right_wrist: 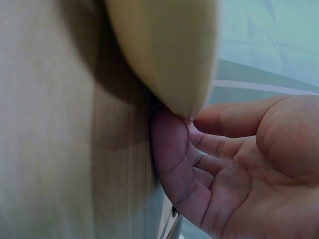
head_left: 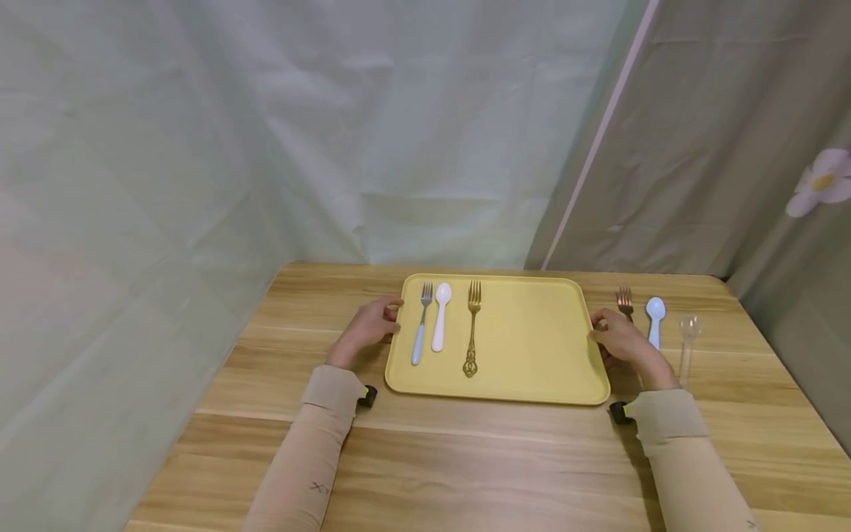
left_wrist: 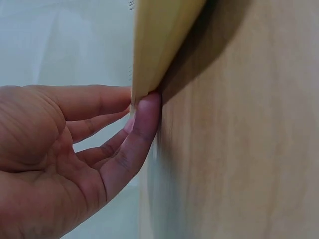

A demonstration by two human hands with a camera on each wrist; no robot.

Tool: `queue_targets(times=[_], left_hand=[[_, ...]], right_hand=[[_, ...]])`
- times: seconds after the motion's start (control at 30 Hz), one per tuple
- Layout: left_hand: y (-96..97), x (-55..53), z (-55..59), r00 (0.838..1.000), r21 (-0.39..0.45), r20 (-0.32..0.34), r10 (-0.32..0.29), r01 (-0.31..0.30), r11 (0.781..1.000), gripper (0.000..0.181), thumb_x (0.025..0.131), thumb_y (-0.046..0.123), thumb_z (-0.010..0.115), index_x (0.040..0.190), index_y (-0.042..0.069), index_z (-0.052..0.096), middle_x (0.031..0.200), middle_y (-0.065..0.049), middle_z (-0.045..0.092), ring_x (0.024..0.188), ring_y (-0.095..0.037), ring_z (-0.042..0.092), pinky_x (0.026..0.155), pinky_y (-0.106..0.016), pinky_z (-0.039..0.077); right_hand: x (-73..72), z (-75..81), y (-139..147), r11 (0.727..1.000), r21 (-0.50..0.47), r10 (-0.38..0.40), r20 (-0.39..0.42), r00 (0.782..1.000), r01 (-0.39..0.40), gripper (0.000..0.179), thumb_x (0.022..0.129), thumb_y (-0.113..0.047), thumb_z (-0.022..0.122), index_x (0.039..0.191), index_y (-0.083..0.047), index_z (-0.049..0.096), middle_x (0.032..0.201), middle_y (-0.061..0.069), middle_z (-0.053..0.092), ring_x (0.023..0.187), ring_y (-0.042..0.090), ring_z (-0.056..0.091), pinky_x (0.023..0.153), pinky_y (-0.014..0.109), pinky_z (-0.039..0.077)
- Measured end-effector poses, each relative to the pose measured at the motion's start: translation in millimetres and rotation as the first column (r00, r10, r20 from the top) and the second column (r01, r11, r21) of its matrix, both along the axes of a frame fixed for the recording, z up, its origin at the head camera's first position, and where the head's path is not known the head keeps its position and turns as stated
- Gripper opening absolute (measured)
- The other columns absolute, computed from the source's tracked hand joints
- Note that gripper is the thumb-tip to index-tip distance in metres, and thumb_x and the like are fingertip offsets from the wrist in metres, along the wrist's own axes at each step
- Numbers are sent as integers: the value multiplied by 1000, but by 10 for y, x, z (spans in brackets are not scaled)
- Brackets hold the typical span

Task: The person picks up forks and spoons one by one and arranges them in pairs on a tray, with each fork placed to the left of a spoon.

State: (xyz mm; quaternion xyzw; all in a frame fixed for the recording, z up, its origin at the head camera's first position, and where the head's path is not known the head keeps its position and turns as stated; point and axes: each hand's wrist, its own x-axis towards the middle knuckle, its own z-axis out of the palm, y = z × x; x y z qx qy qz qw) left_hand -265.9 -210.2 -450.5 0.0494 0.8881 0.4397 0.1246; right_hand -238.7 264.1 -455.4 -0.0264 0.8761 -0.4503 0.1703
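A yellow tray (head_left: 532, 340) sits at the middle of the wooden table, held at its two short sides. My left hand (head_left: 369, 325) pinches the left rim; in the left wrist view the thumb meets the tray's edge (left_wrist: 157, 45) and a finger curls beneath it. On the opposite rim my right hand (head_left: 621, 338) grips the same way, fingers (right_wrist: 172, 144) tucked under the tray's edge (right_wrist: 169, 59). On the tray's left half lie a blue-handled fork (head_left: 420, 325), a white spoon (head_left: 440, 318) and an ornate gold fork (head_left: 472, 329), side by side, handles toward me.
Right of the tray lie a copper-coloured fork (head_left: 625, 301), partly hidden by my right hand, a light blue spoon (head_left: 655, 318) and a clear plastic spoon (head_left: 688, 329). Curtains (head_left: 452, 148) hang behind the wooden table (head_left: 492, 465) and along its sides.
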Motion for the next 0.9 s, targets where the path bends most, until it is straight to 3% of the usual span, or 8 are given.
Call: queue_targets(times=[0.3,0.53,0.73,0.9], left_hand=[[-3,-6,-14,1000,1,-15,3,-3,1000,54,94,-9,63,147,-3,52,115,-23,62,90,-25,65,69,-31,62],[24,-25,-33,1000,1,-17,8,-8,1000,54,95,-9,64,148,-3,52,113,-22,62,90,-25,65,69,-31,62],[2,-25,-42,1000,11,-14,16,-15,1000,55,95,-9,63,148,-3,52,109,-19,61,85,-22,63,67,-29,61],[-9,-24,-45,1000,11,-13,12,-12,1000,54,95,-9,63,148,-3,51,108,-19,60,82,-21,63,66,-29,61]], right_hand=[[14,60,16,1000,-18,7,27,1000,-6,36,106,-2,46,133,18,37,82,16,61,61,21,65,54,38,59],[39,174,60,999,17,-37,31,999,36,40,107,-7,45,138,18,37,78,13,59,60,19,62,54,38,60],[44,243,82,996,76,-33,-57,998,37,41,108,-10,48,137,19,42,74,14,58,60,21,61,55,39,60],[54,298,168,978,203,-20,-176,984,56,39,103,-10,51,131,18,50,92,29,64,62,20,57,54,37,54]])
